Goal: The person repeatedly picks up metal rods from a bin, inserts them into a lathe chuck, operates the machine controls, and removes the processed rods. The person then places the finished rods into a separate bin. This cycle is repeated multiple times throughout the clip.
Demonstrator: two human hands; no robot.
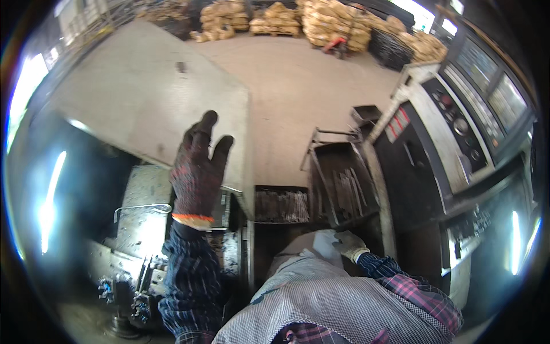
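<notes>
My left hand [200, 166], in a dark red and black knit glove with an orange cuff, is raised in front of a large pale metal panel [137, 86]. Its fingers are stretched out and apart, with nothing held; whether the fingertips touch the panel I cannot tell. Low beside my lap is my right hand [350, 246] in a light grey glove, next to the grey cloth [322, 245] over my leg. Its fingers are partly hidden against that cloth. Ahead of my lap sits a dark tray [344, 186] with long thin metal rods inside.
A second bin [281, 206] of metal pieces lies left of the tray. To the right stands a machine control panel [458, 123] with knobs and screens. At lower left are machine parts and a bent metal rod [143, 207]. Stacked yellowish sacks [332, 26] and a red pallet jack [337, 47] are far off.
</notes>
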